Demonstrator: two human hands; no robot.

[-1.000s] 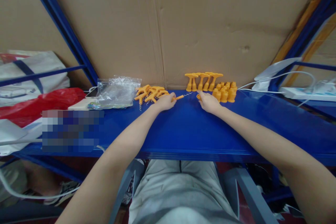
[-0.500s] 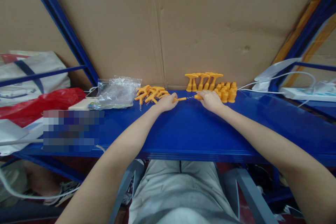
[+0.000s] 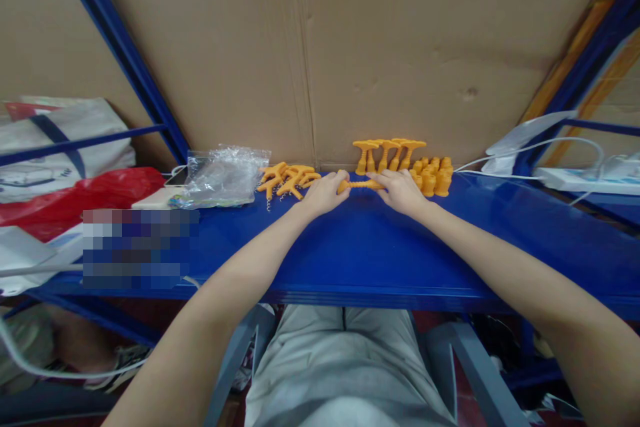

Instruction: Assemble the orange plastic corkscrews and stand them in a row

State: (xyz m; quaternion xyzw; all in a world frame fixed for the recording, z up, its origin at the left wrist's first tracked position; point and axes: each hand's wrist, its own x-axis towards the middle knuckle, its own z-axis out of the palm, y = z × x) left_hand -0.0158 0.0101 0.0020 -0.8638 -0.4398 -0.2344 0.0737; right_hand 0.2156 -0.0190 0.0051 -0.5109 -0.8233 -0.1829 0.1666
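1. Two forearms reach from the near edge of the blue shelf (image 3: 350,260) across to its far edge; nearer us, only grey trousers show below it.
2. Our left hand (image 3: 325,192) is curled around one end of an orange threaded piece (image 3: 361,184), and our right hand (image 3: 400,190) is curled around the other end; both fingers pinch it, lying level between them just above the shelf.
3. A second ago the hands were apart, the left one with a short orange screw and the right with a small part, a thin metal spiral showing between them (now hidden). They have since closed together, so we judge the two parts are now joined or being joined.
4. Farther on, along the far edge: loose orange handles (image 3: 287,180) just left of the left hand, a clear plastic bag (image 3: 223,177) beyond, standing T-pieces (image 3: 387,153) and orange caps (image 3: 433,173) just beside the right hand. These lie as before.
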